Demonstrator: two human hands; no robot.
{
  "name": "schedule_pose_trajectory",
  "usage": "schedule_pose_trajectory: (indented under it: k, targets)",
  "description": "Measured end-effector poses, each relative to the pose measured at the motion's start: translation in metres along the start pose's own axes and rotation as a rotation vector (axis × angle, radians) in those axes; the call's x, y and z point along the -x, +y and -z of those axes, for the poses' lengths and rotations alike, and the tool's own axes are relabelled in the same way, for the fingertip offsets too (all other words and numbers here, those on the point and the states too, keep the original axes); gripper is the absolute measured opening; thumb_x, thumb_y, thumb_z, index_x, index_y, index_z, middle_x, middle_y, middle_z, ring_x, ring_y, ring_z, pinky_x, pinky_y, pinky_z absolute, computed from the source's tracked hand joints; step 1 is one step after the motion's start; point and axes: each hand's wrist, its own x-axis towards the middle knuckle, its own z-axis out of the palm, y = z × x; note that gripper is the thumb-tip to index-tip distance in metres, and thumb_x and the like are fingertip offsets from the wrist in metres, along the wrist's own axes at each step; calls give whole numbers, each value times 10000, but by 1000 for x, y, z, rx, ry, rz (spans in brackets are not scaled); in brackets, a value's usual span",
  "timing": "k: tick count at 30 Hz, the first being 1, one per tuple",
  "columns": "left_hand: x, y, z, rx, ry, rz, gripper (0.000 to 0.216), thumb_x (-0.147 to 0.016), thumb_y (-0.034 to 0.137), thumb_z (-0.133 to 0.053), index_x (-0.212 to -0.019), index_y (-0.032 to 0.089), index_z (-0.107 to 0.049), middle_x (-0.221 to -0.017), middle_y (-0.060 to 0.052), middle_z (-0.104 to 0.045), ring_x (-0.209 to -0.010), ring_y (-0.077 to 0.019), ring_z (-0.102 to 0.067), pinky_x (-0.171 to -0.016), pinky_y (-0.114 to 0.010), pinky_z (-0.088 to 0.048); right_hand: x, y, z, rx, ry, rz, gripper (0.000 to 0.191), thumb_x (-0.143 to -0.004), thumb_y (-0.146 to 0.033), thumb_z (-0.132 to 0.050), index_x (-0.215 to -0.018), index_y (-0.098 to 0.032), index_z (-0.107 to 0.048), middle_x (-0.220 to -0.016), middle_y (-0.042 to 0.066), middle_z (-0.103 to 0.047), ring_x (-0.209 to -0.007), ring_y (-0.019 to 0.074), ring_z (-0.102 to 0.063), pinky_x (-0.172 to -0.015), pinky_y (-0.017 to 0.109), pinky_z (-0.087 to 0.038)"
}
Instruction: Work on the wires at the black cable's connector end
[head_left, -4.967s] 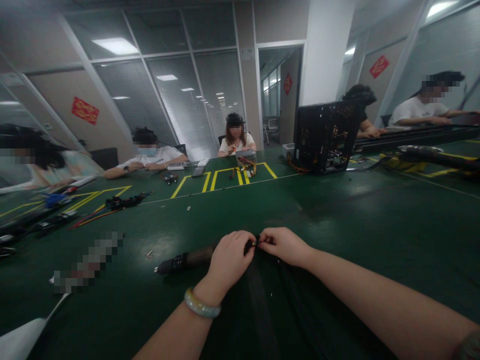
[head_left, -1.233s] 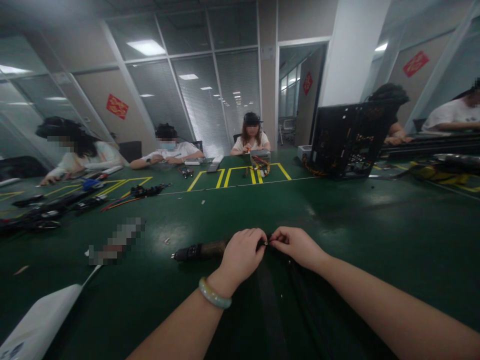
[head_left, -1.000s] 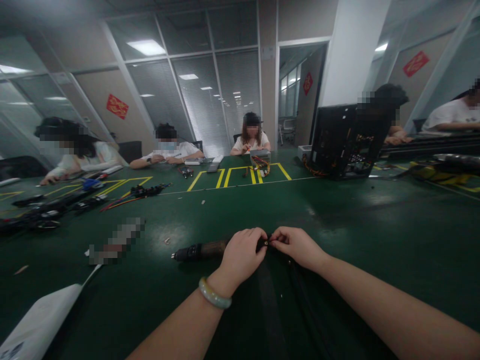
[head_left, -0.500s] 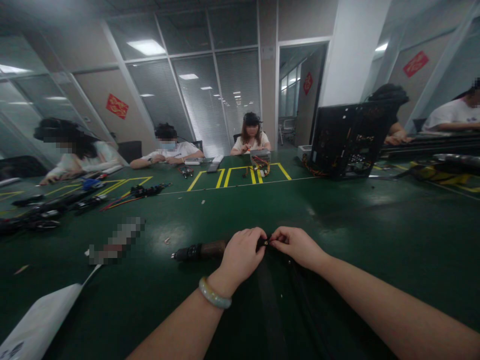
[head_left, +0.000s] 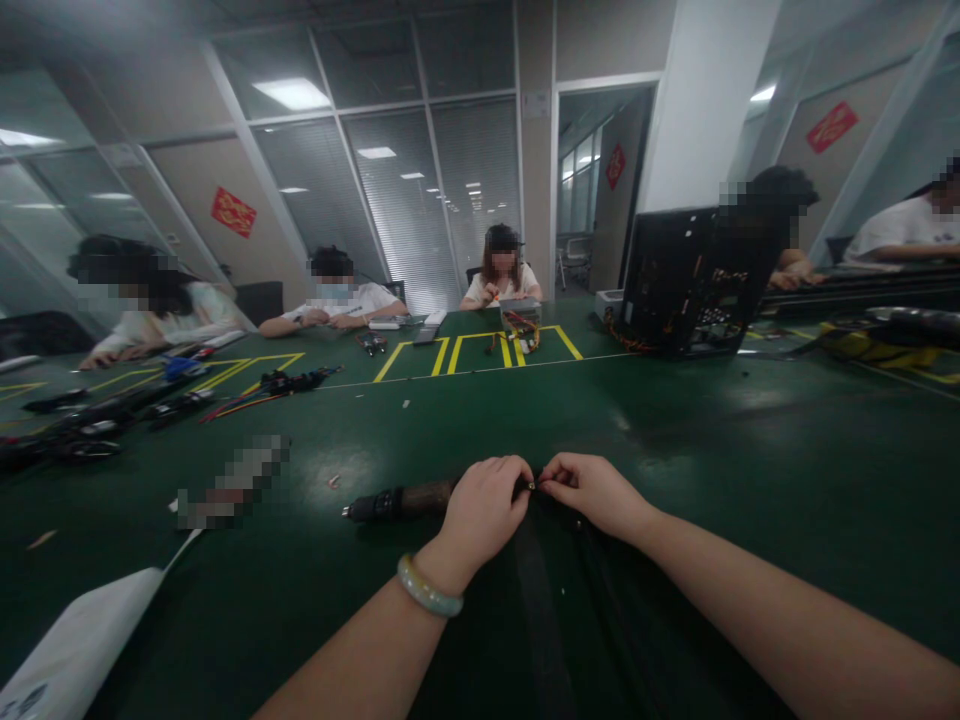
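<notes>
Near the middle of the green table (head_left: 360, 600), my left hand (head_left: 484, 515) and my right hand (head_left: 592, 492) meet fingertip to fingertip. Thumb and fingers of the left are closed on a small black piece (head_left: 533, 486) with a bright spot on it. My right hand is pinched at the same piece; what lies between its fingertips is too small to make out. An electric screwdriver (head_left: 424, 498) with a dark body lies on its side by my left hand, its metal tip pointing left. Its rear end is hidden behind that hand. A jade-like bangle (head_left: 430, 586) circles my left wrist.
Bundled black cables (head_left: 90, 430) lie at the left. A white sheet (head_left: 82, 645) is at the lower left. A black computer case (head_left: 697, 285) stands at the back right. Across the table, a person (head_left: 501, 275) works by a power supply with coloured wires (head_left: 525, 325); other people sit around.
</notes>
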Motion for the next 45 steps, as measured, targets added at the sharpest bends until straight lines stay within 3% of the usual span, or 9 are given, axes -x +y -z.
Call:
schedule_pose_trajectory:
  k: [13,24,30,45]
  targets:
    - [-1,1,-1,-3,-1,24,177,-844,207,-627,-1013,230,-582,-979,-18,-642,-944,-208,-593,-836,-345,-444,0,0,1,6,-3,1,107,-861,-280,-642,-917,-212,-701,-789,-5,-700,-709,156,-630,-602,233,-431]
    - [0,0,-1,25,17,4,82,-894,271,-588,-960,223,-576,-952,-12,-637,-908,-204,-585,-826,-348,-436,0,-1,1,11,-4,-3,95,-861,-274,-644,-915,-216,-695,-800,-5,-706,-717,160,-643,-610,241,-436]
    - [-1,-2,-3,22,18,-5,122,-844,178,-622,-938,230,-565,-948,7,-630,-909,-196,-580,-819,-342,-429,0,-1,1,16,4,0,92,-857,-279,-652,-909,-222,-703,-802,-9,-704,-717,158,-635,-610,240,-430]
    - [-1,-2,-4,33,28,-18,129,-848,174,-628,-945,243,-579,-956,23,-635,-930,-188,-578,-828,-334,-414,-1,2,0,27,10,10,100,-860,-288,-650,-917,-229,-706,-800,-14,-702,-713,151,-636,-609,234,-429]
